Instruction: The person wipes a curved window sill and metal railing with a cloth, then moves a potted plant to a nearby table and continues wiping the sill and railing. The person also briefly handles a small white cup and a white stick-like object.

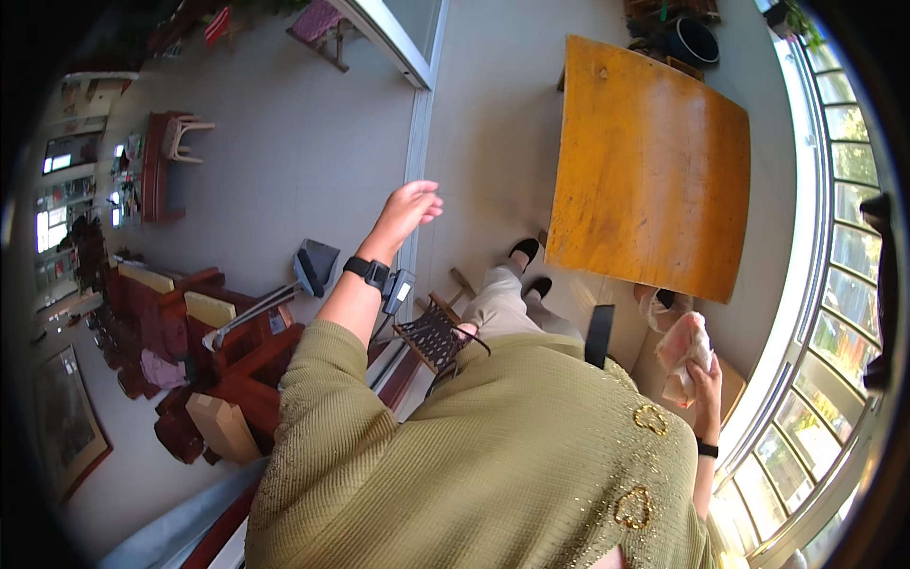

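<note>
My right hand (704, 395) grips a crumpled white and pinkish cloth (684, 348), off the near right corner of a wooden table (647, 171). The cloth's upper end hangs free beyond my fingers. On the other side, my left hand (409, 210) is held out in the air with loosely bent fingers and nothing in it. Behind that hand, on the floor, runs a metal sliding-door track (414, 153). The tabletop is orange-brown, with scuffs and a pale sheen.
A small stool with a patterned seat (430, 333) stands beside my legs. Left of it are a long-handled dustpan (316, 267) and dark red wooden furniture (249, 355). A cardboard box (224, 427) rests there. Barred windows (849, 213) line the right side; a dark bucket (693, 43) stands beyond the table.
</note>
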